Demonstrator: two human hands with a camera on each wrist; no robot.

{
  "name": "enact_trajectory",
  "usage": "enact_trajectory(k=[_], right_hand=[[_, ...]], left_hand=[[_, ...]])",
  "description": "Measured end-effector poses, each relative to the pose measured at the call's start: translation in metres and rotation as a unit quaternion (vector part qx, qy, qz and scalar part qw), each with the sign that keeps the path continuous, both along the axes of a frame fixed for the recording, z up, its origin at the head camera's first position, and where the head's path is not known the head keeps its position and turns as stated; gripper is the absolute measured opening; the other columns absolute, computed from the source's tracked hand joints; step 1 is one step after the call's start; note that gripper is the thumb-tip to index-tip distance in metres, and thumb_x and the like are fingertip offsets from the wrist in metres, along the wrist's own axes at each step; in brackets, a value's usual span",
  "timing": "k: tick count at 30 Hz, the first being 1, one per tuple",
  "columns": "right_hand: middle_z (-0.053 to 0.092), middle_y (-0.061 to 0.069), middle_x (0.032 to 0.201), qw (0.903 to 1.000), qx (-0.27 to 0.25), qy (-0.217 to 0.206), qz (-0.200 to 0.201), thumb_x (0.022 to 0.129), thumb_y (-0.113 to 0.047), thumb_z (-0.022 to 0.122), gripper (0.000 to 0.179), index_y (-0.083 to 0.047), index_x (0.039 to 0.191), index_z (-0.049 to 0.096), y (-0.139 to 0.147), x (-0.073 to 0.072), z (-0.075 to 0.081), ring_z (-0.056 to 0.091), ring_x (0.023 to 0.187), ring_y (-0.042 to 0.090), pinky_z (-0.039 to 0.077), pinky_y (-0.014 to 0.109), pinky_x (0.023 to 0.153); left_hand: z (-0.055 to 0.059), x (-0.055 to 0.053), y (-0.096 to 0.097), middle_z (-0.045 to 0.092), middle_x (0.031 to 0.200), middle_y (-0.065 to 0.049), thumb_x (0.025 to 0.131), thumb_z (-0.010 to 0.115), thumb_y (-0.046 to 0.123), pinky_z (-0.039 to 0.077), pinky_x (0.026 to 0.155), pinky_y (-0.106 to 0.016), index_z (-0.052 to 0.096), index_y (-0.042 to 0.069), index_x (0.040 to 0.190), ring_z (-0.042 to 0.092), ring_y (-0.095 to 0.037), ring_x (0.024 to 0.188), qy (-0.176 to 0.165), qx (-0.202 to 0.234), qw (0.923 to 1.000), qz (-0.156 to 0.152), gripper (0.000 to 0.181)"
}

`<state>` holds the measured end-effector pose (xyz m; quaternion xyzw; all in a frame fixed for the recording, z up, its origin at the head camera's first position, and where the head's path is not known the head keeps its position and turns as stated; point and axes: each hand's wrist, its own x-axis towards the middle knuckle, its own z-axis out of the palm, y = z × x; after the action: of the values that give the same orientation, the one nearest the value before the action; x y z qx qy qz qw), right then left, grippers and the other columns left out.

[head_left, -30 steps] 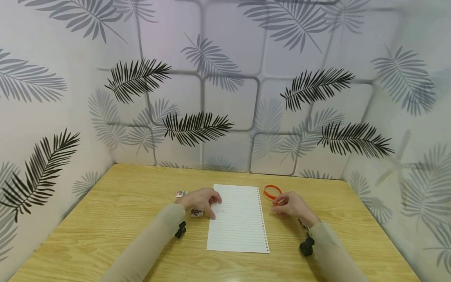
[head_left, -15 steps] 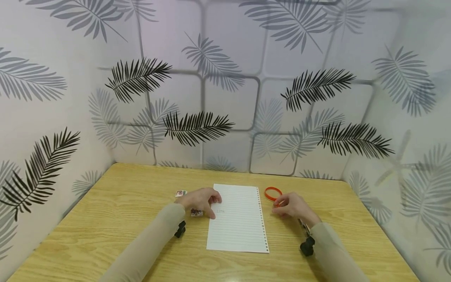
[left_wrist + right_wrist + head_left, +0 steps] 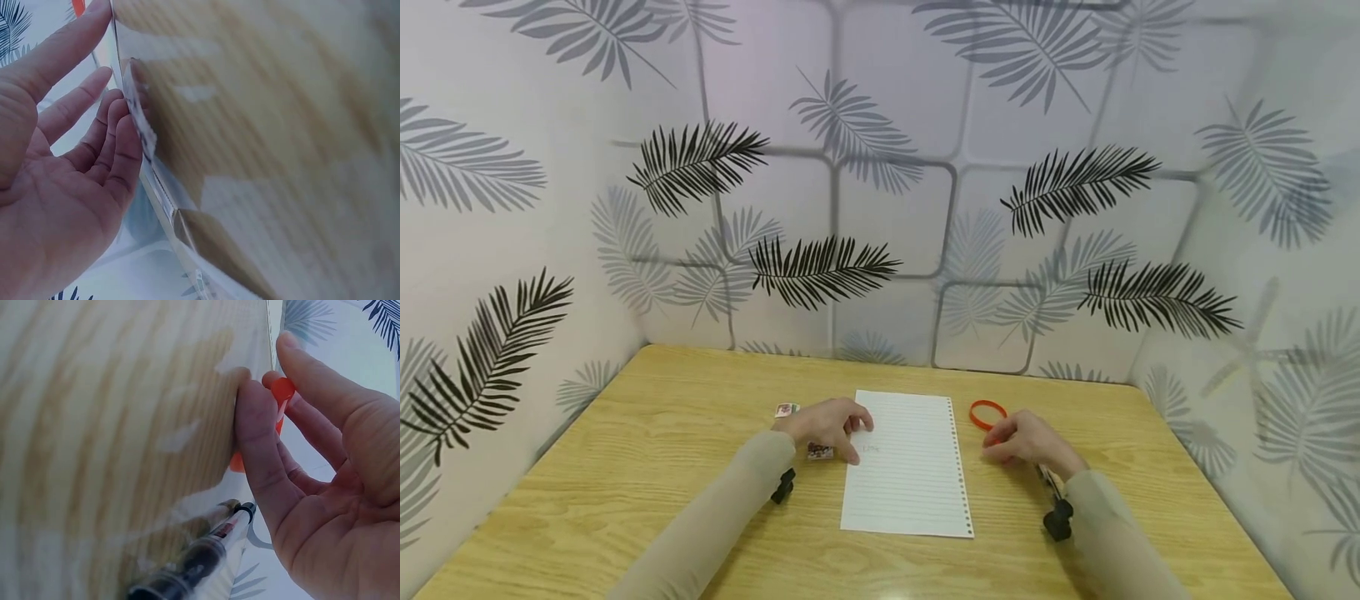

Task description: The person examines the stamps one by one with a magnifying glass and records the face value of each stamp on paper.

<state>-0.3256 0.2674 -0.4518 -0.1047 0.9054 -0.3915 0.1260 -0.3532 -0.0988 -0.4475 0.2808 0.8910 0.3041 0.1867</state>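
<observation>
My left hand (image 3: 831, 425) rests at the left edge of a lined, hole-punched sheet of paper (image 3: 910, 483), fingers loosely bent and nothing between them. Small faint writing shows on the sheet. My right hand (image 3: 1028, 440) pinches the near side of a thin orange-red ring (image 3: 977, 417) that looks like a wristband. In the right wrist view part of the orange-red band (image 3: 282, 390) shows between the fingers, the rest hidden behind them. A pen (image 3: 194, 556) with black and clear parts lies below that hand. Palm and bent fingers of the left hand (image 3: 69, 144) show close over the table.
A small pictured stamp-like piece (image 3: 787, 409) lies behind the left wrist, and another (image 3: 820, 451) lies beside the left hand, partly covered. The wooden table (image 3: 662, 433) ends at a leaf-patterned wall (image 3: 887, 325) at the back.
The right hand and the orange-red ring have shifted slightly right and towards me together. The left hand and the paper stay in place.
</observation>
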Motion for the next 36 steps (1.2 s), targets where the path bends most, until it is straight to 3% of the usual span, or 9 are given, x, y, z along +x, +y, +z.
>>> enact_trajectory(k=[9, 16, 23, 31, 36], right_hand=[[0.071, 0.006, 0.086, 0.9996, 0.011, -0.009, 0.023, 0.083, -0.015, 0.079, 0.022, -0.001, 0.100, 0.074, 0.001, -0.002, 0.000, 0.065, 0.069, 0.014, 0.056, 0.032, 0.065], [0.072, 0.006, 0.086, 0.9991, 0.010, 0.001, 0.041, 0.083, -0.017, 0.079, 0.024, -0.001, 0.101, 0.075, 0.003, -0.003, -0.001, 0.064, 0.069, 0.014, 0.056, 0.031, 0.064], [0.070, 0.007, 0.084, 0.9991, 0.001, 0.000, 0.042, 0.085, -0.017, 0.077, 0.023, -0.001, 0.101, 0.074, 0.003, -0.002, 0.000, 0.062, 0.068, 0.013, 0.055, 0.031, 0.063], [0.070, 0.009, 0.082, 0.9988, -0.025, -0.011, 0.042, 0.088, -0.015, 0.074, 0.024, 0.002, 0.104, 0.072, 0.005, -0.002, 0.002, 0.063, 0.066, 0.015, 0.057, 0.034, 0.063], [0.067, 0.012, 0.091, 0.9986, -0.045, 0.004, 0.028, 0.090, -0.017, 0.071, 0.029, 0.003, 0.111, 0.069, 0.010, -0.001, 0.002, 0.062, 0.070, 0.018, 0.056, 0.034, 0.063]], left_hand=[[0.002, 0.006, 0.001, 0.057, 0.115, -0.006, 0.079, 0.082, 0.011, 0.046, 0.091, -0.039, 0.063, 0.014, 0.123, 0.052, -0.021, 0.099, -0.003, -0.021, 0.9997, 0.011, 0.048], [0.002, 0.011, 0.001, 0.053, 0.117, -0.009, 0.083, 0.079, 0.010, 0.044, 0.094, -0.040, 0.060, 0.010, 0.126, 0.049, -0.021, 0.102, 0.018, -0.038, 0.9991, -0.004, 0.048], [0.004, 0.021, 0.004, 0.050, 0.122, -0.008, 0.089, 0.074, 0.017, 0.042, 0.093, -0.040, 0.054, 0.014, 0.136, 0.047, -0.019, 0.102, 0.036, -0.085, 0.9957, 0.000, 0.051], [0.008, 0.030, 0.006, 0.049, 0.130, -0.010, 0.089, 0.073, 0.015, 0.042, 0.097, -0.044, 0.055, 0.013, 0.136, 0.047, -0.021, 0.105, 0.041, -0.080, 0.9958, 0.015, 0.050], [0.007, 0.032, 0.005, 0.049, 0.132, -0.010, 0.090, 0.072, 0.015, 0.042, 0.098, -0.044, 0.054, 0.013, 0.138, 0.048, -0.022, 0.109, 0.043, -0.078, 0.9958, 0.020, 0.052]])
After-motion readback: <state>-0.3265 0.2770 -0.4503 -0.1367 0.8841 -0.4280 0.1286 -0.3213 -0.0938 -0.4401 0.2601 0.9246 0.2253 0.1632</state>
